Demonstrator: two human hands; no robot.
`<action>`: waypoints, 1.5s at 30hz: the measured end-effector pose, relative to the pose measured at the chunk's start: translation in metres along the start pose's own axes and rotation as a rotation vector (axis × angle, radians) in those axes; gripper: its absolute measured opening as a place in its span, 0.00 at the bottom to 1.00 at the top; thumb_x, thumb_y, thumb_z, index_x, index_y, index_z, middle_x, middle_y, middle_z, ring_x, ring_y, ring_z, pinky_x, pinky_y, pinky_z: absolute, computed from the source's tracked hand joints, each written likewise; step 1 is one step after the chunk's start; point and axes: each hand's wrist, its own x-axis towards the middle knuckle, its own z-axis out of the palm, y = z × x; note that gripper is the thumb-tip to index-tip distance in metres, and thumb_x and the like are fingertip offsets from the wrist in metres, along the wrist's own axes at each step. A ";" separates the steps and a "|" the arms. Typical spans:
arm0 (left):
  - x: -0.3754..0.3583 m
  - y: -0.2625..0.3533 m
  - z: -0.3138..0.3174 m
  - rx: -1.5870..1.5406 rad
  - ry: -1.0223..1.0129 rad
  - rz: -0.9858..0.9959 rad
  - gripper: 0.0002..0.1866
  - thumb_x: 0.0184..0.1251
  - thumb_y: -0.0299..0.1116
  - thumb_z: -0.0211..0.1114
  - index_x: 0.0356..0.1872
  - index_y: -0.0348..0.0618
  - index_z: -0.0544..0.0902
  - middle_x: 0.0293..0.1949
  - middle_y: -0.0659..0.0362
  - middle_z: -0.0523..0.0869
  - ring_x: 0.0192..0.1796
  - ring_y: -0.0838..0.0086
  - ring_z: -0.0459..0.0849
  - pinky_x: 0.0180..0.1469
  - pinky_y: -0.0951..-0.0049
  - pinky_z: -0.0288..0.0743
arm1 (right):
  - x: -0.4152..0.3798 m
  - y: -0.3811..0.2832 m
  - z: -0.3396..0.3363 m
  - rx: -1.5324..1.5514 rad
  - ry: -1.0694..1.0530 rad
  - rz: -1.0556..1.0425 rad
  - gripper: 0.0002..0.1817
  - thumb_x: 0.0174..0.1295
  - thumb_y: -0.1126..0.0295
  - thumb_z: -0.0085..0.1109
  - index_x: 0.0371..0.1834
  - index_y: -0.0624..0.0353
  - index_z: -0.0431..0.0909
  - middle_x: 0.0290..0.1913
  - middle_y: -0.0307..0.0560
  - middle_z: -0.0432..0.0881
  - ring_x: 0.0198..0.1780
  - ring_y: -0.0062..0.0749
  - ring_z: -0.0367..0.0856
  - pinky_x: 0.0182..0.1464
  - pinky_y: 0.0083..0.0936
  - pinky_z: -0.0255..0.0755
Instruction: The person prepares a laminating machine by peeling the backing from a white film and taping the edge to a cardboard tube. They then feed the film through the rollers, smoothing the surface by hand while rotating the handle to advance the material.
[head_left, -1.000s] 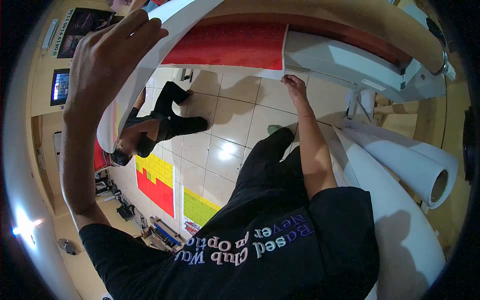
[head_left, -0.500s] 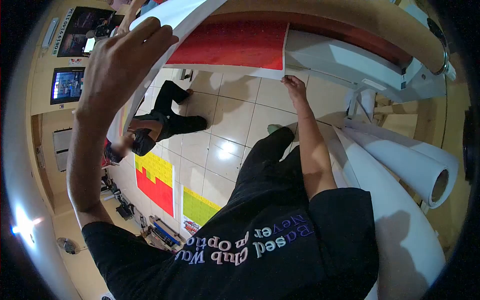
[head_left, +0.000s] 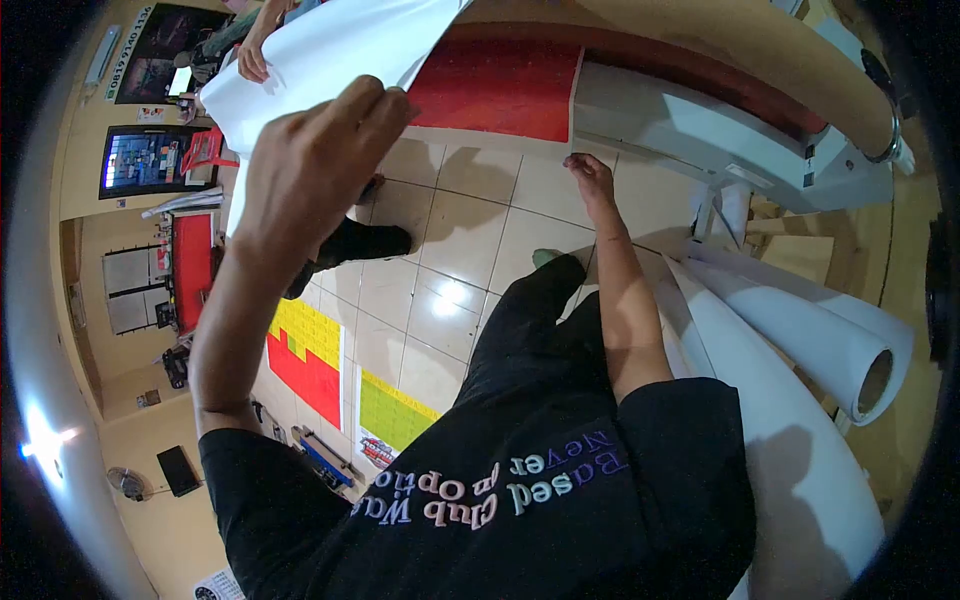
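My left hand point(head_left: 335, 150) is raised, its fingers pinched together on the edge of a large white-backed sheet point(head_left: 320, 55) that curves up and away. The sheet's printed red face point(head_left: 500, 90) hangs below a long brown roll at the top. My right hand point(head_left: 592, 180) is lower, with its fingers closed at the bottom right corner of the red print; the exact grip is small and hard to see. Another person's hand point(head_left: 254, 58) rests against the far part of the white sheet.
A wide brown roll point(head_left: 700, 40) lies over a grey-white machine point(head_left: 680, 120). White paper rolls point(head_left: 800, 320) lean at right. Yellow, red and green printed sheets point(head_left: 310, 345) lie on the tiled floor point(head_left: 440, 290). Another person's dark trouser leg point(head_left: 370, 240) shows behind my left arm.
My left hand has moved right and down with the sheet edge. More white backing shows at upper left, and the co-worker's upper body is now hidden. My right hand stays nearly still.
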 end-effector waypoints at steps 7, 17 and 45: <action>0.003 0.020 0.004 -0.186 -0.003 -0.069 0.16 0.53 0.26 0.68 0.44 0.44 0.78 0.35 0.59 0.78 0.31 0.73 0.86 0.28 0.75 0.82 | -0.006 -0.027 0.006 -0.325 0.062 0.122 0.14 0.64 0.67 0.60 0.47 0.65 0.81 0.43 0.45 0.85 0.46 0.28 0.81 0.56 0.24 0.71; 0.007 0.053 0.026 -0.338 0.026 -0.282 0.07 0.63 0.30 0.62 0.38 0.42 0.74 0.28 0.57 0.77 0.23 0.67 0.83 0.21 0.68 0.76 | 0.012 0.000 -0.008 -0.361 -0.057 -0.075 0.22 0.65 0.54 0.61 0.48 0.64 0.81 0.44 0.43 0.86 0.49 0.30 0.81 0.55 0.28 0.71; 0.038 0.080 0.115 -0.754 0.040 -0.679 0.11 0.65 0.36 0.64 0.34 0.41 0.74 0.29 0.53 0.85 0.31 0.59 0.87 0.32 0.62 0.80 | 0.007 0.013 -0.006 -0.283 -0.038 -0.115 0.15 0.66 0.63 0.54 0.45 0.63 0.82 0.45 0.50 0.85 0.49 0.36 0.82 0.54 0.30 0.72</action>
